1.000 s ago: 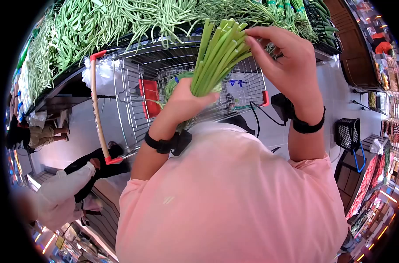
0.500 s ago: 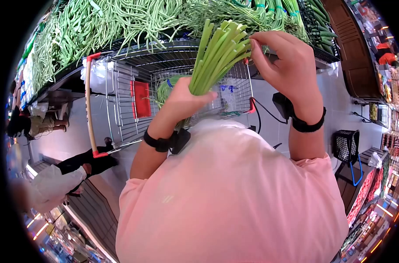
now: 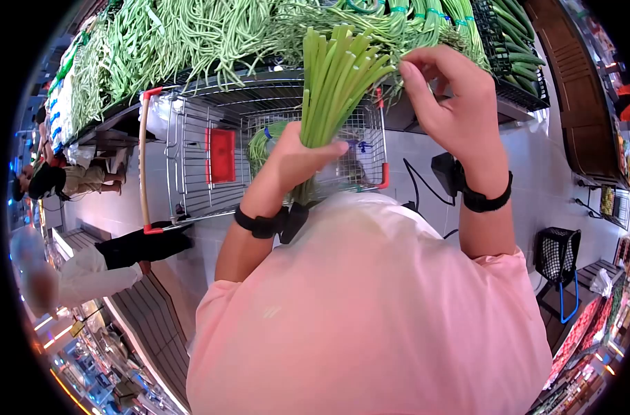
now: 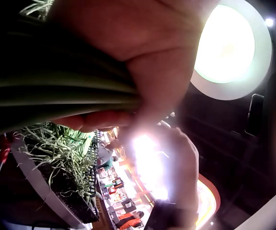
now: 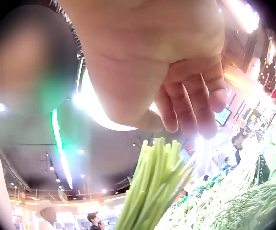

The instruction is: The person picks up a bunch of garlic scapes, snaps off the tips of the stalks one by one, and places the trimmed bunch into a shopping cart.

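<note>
My left hand (image 3: 290, 159) grips a bunch of long green vegetable stalks (image 3: 332, 86), fingers wrapped round them, cut ends fanning out at the top. In the left wrist view, that hand (image 4: 162, 62) is dark against bright lights, the stalks (image 4: 56, 93) running out to the left. My right hand (image 3: 460, 104) hovers just right of the cut ends, fingers loosely bent. The right wrist view shows this hand (image 5: 147, 62) holding nothing, above the pale tips of the stalks (image 5: 152, 187). Lower parts of the bunch are hidden behind my left hand and wrist.
A shopping cart (image 3: 143, 152) stands below the hands; a green bundle with a blue tie (image 3: 259, 146) lies in it. Beyond are heaped long beans (image 3: 204, 41), tied green bunches (image 3: 425, 17) and cucumbers (image 3: 519, 52). A black basket (image 3: 558, 252) stands right; a person (image 3: 97, 273) left.
The fanned stalk ends have turned a little leftward and stand more upright. My right fingertips, first at the ends, are now slightly apart from them. The cart has shifted left in view.
</note>
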A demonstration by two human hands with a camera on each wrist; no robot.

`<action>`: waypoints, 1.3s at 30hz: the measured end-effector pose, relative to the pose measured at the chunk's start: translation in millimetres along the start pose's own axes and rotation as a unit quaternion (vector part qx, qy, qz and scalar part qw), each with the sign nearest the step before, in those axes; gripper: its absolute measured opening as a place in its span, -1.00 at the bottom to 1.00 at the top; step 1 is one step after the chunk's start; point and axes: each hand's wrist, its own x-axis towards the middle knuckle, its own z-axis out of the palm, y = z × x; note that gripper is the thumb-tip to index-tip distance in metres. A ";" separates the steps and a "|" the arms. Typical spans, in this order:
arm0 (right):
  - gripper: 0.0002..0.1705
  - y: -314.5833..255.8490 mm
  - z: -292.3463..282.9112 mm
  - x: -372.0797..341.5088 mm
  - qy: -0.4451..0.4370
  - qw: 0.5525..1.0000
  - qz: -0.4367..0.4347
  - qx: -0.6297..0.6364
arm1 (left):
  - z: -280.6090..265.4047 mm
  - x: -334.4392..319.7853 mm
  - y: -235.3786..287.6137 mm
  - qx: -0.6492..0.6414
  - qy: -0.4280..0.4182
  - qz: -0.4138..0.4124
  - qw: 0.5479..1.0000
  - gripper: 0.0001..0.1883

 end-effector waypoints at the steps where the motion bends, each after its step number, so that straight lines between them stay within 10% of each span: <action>1: -0.81 -0.8 -3.7 2.9 0.017 1.000 -0.016 0.012 | 7.6 1.1 0.4 0.010 0.006 0.005 1.000 -0.77; 17: -0.88 42.7 -26.5 13.7 -0.012 0.969 -0.227 -0.101 | 54.2 -6.3 1.4 0.093 0.064 0.030 0.993 -0.76; 23: -0.85 49.6 -15.2 16.9 0.000 0.984 -0.169 -0.053 | 50.5 -13.5 -2.7 0.099 0.090 0.037 0.990 -0.76; 28: -0.89 52.6 -8.9 11.4 -0.176 0.968 0.089 -0.157 | 34.2 -14.3 -4.4 -0.045 0.102 0.054 0.992 -0.79; 32: -0.85 54.1 16.9 -3.3 -0.150 0.988 -0.025 -0.022 | 14.9 -15.1 2.8 -0.134 0.080 0.068 0.985 -0.75; 36: -0.75 14.4 24.3 11.9 -0.315 0.931 0.065 -0.171 | -5.5 -15.4 11.0 -0.203 0.059 0.064 0.975 -0.76; 39: -0.74 -2.0 50.9 8.5 -0.180 0.983 -0.023 0.022 | -23.3 -15.1 12.7 -0.210 0.029 0.088 0.973 -0.75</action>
